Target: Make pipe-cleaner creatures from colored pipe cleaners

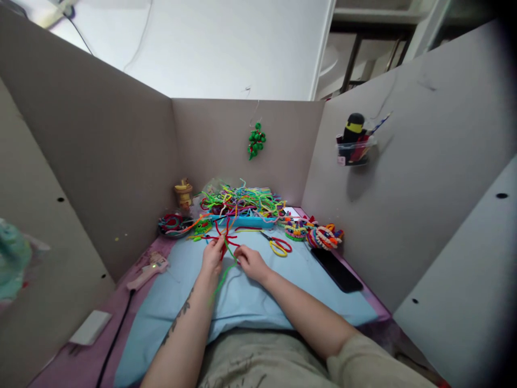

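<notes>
Both forearms cross bare blue cloth (pixel 258 302); left hand (pixel 212 256) and right hand (pixel 249 262) (close together) pinch red-and-green fuzzy pipe cleaners (pixel 226 242), green tail trailing toward the person, cardboard walls (pixel 121 178) flanking.

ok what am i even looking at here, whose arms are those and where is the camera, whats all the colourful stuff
There is no machine here. The one picture comes from a camera worn on a person's head, looking forward and down, so the two bare arms are the wearer's own. The left hand and the right hand both pinch red and green pipe cleaners over a light blue mat. Beyond them a blue tray holds a heap of mixed colourful pipe cleaners. Scissors with red and yellow handles lie to the right, near some finished twisted pieces and a black phone. A glue gun lies on the left. Grey board walls surround the desk.
</notes>
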The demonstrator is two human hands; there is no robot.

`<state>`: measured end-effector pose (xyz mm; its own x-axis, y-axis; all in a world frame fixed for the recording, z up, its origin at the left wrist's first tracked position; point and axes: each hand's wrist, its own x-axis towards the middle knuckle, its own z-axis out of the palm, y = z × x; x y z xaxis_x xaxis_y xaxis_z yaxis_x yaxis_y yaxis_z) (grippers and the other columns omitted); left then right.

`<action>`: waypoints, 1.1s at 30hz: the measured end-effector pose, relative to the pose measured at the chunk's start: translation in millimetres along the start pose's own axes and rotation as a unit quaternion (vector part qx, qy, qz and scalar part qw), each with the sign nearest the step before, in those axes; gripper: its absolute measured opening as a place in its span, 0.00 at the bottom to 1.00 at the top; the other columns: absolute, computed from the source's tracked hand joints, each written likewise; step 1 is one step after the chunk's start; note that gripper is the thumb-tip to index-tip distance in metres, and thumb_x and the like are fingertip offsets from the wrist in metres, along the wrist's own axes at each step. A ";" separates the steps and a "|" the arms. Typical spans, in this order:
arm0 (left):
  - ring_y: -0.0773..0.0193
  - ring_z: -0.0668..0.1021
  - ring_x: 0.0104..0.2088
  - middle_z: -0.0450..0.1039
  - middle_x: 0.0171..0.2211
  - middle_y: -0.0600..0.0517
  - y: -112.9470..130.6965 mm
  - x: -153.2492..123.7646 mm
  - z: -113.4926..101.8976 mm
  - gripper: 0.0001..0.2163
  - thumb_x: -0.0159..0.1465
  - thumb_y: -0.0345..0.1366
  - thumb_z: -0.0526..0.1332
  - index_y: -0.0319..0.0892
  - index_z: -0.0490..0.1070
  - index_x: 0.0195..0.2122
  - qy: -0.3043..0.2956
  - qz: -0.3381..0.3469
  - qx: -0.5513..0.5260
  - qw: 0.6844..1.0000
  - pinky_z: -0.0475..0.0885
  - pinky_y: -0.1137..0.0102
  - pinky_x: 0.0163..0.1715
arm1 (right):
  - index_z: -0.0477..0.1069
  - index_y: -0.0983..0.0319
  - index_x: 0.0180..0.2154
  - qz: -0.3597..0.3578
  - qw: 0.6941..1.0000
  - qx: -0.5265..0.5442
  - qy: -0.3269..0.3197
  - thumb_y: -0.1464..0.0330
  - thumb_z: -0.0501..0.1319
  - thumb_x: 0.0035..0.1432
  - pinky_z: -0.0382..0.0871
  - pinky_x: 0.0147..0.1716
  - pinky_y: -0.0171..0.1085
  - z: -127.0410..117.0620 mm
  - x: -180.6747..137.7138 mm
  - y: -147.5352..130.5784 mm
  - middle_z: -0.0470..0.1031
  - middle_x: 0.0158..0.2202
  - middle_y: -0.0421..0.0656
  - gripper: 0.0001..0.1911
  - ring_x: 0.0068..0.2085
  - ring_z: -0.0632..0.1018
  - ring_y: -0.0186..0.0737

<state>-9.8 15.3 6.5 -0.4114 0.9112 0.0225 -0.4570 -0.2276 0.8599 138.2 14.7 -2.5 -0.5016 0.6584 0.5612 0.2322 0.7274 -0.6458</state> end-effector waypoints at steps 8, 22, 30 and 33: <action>0.66 0.74 0.25 0.72 0.24 0.51 -0.9 -18.1 13.2 0.19 0.45 0.48 0.66 0.37 0.68 0.28 -0.075 0.039 0.165 0.983 0.67 0.73 0.26 | 0.68 0.63 0.34 0.121 0.959 0.206 0.150 0.57 0.57 0.52 0.64 0.33 0.35 -12.6 14.1 0.9 0.71 0.31 0.43 0.15 0.33 0.72 0.38; 0.69 0.69 0.20 0.68 0.17 0.54 -9.4 -20.2 12.1 0.13 0.48 0.43 0.65 0.36 0.70 0.25 -0.205 0.036 0.265 0.942 0.62 0.75 0.21 | 0.70 0.63 0.23 0.159 0.954 0.239 0.092 0.64 0.61 0.46 0.58 0.26 0.31 -27.1 20.5 23.5 0.67 0.20 0.36 0.08 0.24 0.66 0.31; 0.69 0.72 0.23 0.71 0.21 0.53 -6.3 -15.0 9.8 0.16 0.47 0.44 0.66 0.36 0.69 0.29 -0.108 0.018 0.185 0.977 0.67 0.74 0.26 | 0.72 0.64 0.28 0.171 0.960 0.213 0.064 0.62 0.62 0.45 0.61 0.25 0.32 -31.6 14.7 17.8 0.69 0.21 0.38 0.11 0.24 0.67 0.32; 0.70 0.70 0.20 0.69 0.18 0.54 -7.0 -17.2 10.9 0.15 0.48 0.43 0.65 0.36 0.69 0.27 -0.136 0.025 0.218 0.966 0.65 0.75 0.23 | 0.71 0.64 0.24 0.166 0.964 0.180 0.104 0.65 0.61 0.45 0.60 0.25 0.32 -36.1 15.4 15.8 0.68 0.20 0.38 0.07 0.23 0.67 0.32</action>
<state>9.1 5.0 5.7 -0.1752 0.9727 0.1522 -0.0414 -0.1617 0.9860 164.2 43.3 14.6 -0.2620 0.8956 0.3594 0.0273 0.3791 -0.9249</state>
